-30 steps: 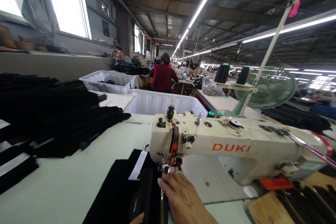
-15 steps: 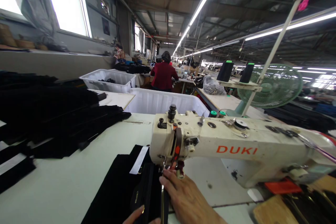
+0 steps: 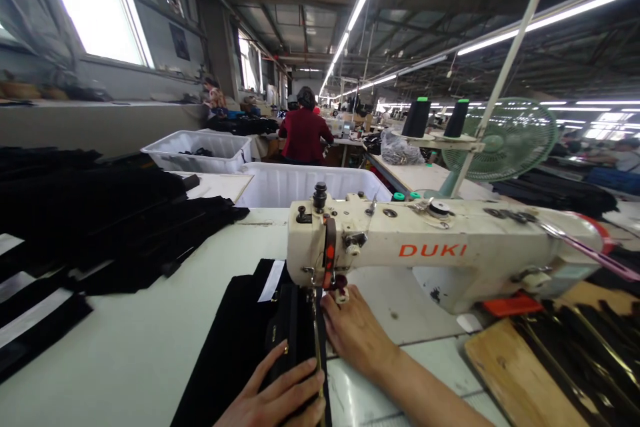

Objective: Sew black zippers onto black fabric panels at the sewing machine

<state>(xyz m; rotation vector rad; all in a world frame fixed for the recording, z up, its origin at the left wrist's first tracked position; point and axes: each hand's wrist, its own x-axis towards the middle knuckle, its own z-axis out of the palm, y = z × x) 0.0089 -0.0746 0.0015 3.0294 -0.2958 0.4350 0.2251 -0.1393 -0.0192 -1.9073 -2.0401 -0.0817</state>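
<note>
A black fabric piece (image 3: 220, 347) with a white strip (image 3: 271, 281) lies under the head of the sewing machine (image 3: 425, 247), which is marked DUKI. Small gold lettering and a gold-lined black strip (image 3: 319, 347) show along its right part. My left hand (image 3: 280, 390) rests flat on the piece just in front of the needle area, its fingers spread and touching the gold-lined strip. Beside the presser area, my right hand (image 3: 357, 330) has curled fingers closed at the strip's right edge. Some of its fingertips are hidden by the machine head.
Black fabric pieces (image 3: 100, 233) are piled at left. White plastic bins (image 3: 320, 180) stand behind the machine. At right are a wooden board (image 3: 520, 373), gold-lined black strips (image 3: 590, 353) and a red tray (image 3: 513, 305). A green fan (image 3: 500, 140) and a seated person (image 3: 305, 133) are farther back.
My left hand has come farther into view and now lies flat on the fabric. My right hand has shifted to the strip's right side, beside the machine head. The view has shifted slightly.
</note>
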